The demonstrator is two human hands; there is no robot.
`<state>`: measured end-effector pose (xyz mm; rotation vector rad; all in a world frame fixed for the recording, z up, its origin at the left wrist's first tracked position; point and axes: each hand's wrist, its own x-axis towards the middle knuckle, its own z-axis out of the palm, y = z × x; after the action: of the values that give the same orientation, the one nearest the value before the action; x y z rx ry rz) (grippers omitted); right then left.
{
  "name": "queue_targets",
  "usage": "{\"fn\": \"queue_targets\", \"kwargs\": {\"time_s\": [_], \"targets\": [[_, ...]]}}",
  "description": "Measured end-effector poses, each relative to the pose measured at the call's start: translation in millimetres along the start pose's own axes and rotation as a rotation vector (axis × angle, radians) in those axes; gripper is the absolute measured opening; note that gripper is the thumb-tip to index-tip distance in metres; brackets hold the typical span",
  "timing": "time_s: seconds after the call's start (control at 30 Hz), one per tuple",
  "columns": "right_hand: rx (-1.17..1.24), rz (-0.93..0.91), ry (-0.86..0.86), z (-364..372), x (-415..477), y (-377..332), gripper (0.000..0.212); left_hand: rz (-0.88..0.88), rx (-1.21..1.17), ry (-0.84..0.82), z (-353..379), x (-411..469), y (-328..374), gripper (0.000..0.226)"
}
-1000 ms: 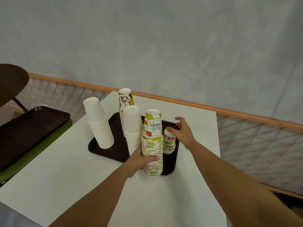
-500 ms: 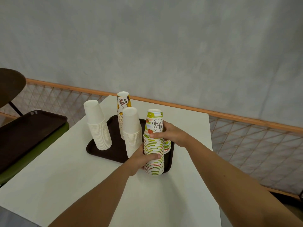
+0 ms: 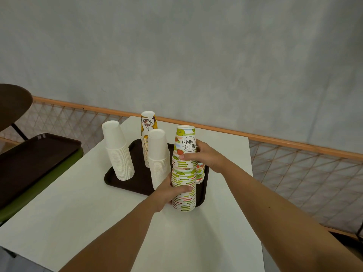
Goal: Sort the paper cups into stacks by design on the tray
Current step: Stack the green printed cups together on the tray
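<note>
- Broadly, a white rectangular surface (image 3: pixel 78 213) is seen, by which everything is carried.
- A dark brown plastic tray (image 3: pixel 137 173) is laid towards its far end, and every stack is gathered on it.
- A tall stack of upturned green-and-orange fruit-print paper cups (image 3: pixel 183 174) is placed at the tray's near right corner. Whether its base is resting or lifted cannot be told.
- A left stack of plain white paper cups (image 3: pixel 117 152), a middle stack of plain white paper cups (image 3: pixel 159 154) and a yellow-print paper cup stack (image 3: pixel 148 130) behind them are left untouched.
- The tall stack is gripped low by the left hand (image 3: pixel 169 193), fingers curled round it, and high by the right hand (image 3: pixel 206 158), thumb laid across the front.
- A short stack of the same fruit print (image 3: pixel 200 171) is half hidden just behind the right hand.
- The fruit-print design is judged to be the one in hand. Next, the two fruit-print stacks would probably need to be joined, with the tall one kept straight.
</note>
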<state>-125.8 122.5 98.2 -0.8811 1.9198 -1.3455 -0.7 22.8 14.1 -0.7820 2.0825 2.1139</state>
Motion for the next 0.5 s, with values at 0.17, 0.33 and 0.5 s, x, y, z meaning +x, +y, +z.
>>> {"fn": "queue_targets", "kwargs": {"time_s": [0.17, 0.33, 0.5], "targets": [[0.03, -0.022, 0.032, -2.4, 3.3, -4.6, 0.057, -0.015, 0.005, 0.016, -2.2, 1.2, -3.7, 0.066], [0.086, -0.081, 0.085, -9.1, 6.9, -12.7, 0.044, -0.024, 0.0, 0.023, -3.4, 4.7, -3.9, 0.065], [0.251, -0.161, 0.267, -21.0, 16.3, -18.4, 0.048, -0.029, -0.007, 0.029, -4.8, 8.7, -3.7, 0.064]]}}
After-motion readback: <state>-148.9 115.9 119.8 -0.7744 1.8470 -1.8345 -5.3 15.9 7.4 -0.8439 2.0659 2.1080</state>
